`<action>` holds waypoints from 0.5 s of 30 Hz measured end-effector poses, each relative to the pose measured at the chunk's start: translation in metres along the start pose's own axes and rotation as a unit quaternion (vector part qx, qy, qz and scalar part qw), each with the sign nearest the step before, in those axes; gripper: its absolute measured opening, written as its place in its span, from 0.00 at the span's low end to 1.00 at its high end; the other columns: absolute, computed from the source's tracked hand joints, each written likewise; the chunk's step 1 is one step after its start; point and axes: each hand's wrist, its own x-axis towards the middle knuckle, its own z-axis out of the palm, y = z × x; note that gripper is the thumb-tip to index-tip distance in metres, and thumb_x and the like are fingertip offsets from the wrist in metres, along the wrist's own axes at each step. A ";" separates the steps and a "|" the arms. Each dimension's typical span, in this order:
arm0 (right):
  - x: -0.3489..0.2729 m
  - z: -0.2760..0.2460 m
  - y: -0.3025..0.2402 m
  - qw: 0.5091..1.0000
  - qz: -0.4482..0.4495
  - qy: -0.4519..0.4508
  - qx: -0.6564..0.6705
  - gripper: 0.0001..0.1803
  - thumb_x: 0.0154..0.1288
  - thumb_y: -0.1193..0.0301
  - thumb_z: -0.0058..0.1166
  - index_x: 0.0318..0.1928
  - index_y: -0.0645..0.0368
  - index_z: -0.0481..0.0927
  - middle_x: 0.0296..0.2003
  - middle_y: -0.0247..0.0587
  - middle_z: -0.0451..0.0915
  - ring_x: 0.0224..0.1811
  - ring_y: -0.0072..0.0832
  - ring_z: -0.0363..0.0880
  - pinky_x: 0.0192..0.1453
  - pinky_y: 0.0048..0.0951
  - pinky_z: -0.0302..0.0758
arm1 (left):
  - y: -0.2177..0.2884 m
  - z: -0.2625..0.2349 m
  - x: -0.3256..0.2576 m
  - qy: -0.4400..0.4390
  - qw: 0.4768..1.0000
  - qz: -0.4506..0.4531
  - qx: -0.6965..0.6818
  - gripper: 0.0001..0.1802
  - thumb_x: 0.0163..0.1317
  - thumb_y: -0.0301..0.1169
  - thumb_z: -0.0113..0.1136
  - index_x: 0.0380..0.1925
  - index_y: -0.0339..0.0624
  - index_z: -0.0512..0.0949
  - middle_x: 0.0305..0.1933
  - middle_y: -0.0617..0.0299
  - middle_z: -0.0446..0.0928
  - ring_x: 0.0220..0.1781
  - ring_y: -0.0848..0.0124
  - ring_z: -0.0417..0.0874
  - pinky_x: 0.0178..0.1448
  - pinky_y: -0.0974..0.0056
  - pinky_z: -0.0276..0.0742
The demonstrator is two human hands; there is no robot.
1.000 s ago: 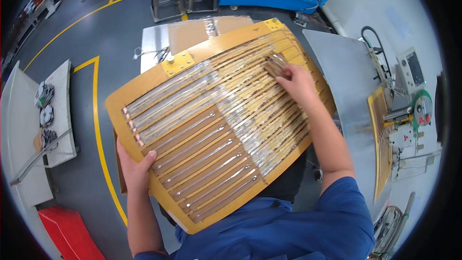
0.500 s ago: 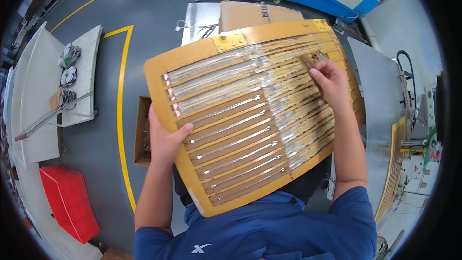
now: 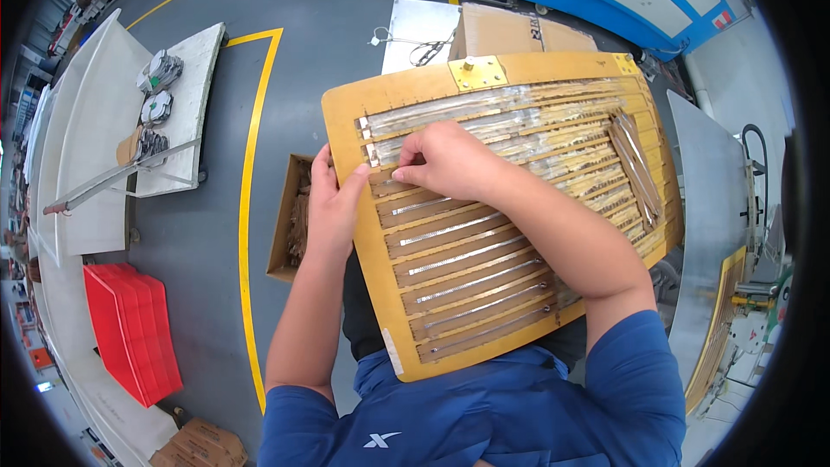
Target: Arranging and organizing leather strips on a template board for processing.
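A large yellow slotted board (image 3: 346,121) lies tilted across my lap. Its upper slots hold clear-covered strips; several lower slots hold brown strips, each with a slim silvery metal piece (image 3: 443,270) on it. My left hand (image 3: 333,203) grips the board's left edge, thumb on top and fingers partly hidden. Over the left ends of the upper slots, my right hand (image 3: 450,163) has thumb and forefinger pinched close to the surface. Whatever lies between those fingertips is too small to make out. Several loose brown strips with silvery pieces (image 3: 635,171) rest across the board's right side.
Beyond the board stands a cardboard carton (image 3: 519,33). An open brown box (image 3: 284,233) is by my left forearm. Farther left are a red crate (image 3: 134,333) and a white cart (image 3: 194,78) bearing metal parts. A grey metal panel (image 3: 713,199) stands on the right.
My right hand has let go of the brown strips on the board's right side and crossed to the left slot ends. The board sits farther right in view; my left hand still holds its edge.
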 end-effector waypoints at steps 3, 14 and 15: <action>0.001 0.002 -0.002 1.000 0.014 0.011 0.007 0.13 0.64 0.62 0.73 0.36 0.61 0.90 0.33 0.50 0.89 0.37 0.44 0.88 0.47 0.40 0.83 | 0.000 0.009 0.002 0.002 0.994 0.059 0.090 0.46 0.68 0.21 0.66 0.79 0.29 0.50 0.70 0.46 0.73 0.70 0.64 0.78 0.72 0.60 0.76; 0.003 0.004 -0.006 0.999 0.028 0.030 -0.034 0.16 0.60 0.59 0.75 0.32 0.60 0.89 0.32 0.52 0.88 0.38 0.47 0.89 0.47 0.43 0.84 | -0.005 0.009 0.000 -0.021 0.988 0.101 0.115 0.51 0.65 0.20 0.69 0.81 0.30 0.47 0.72 0.48 0.72 0.72 0.63 0.77 0.74 0.59 0.75; 0.002 0.004 -0.007 0.998 0.032 0.035 -0.044 0.17 0.60 0.58 0.74 0.32 0.60 0.90 0.32 0.52 0.88 0.39 0.47 0.89 0.48 0.43 0.84 | -0.004 0.011 0.000 -0.029 0.989 0.105 0.100 0.51 0.64 0.20 0.69 0.81 0.30 0.47 0.72 0.47 0.72 0.72 0.62 0.77 0.74 0.58 0.75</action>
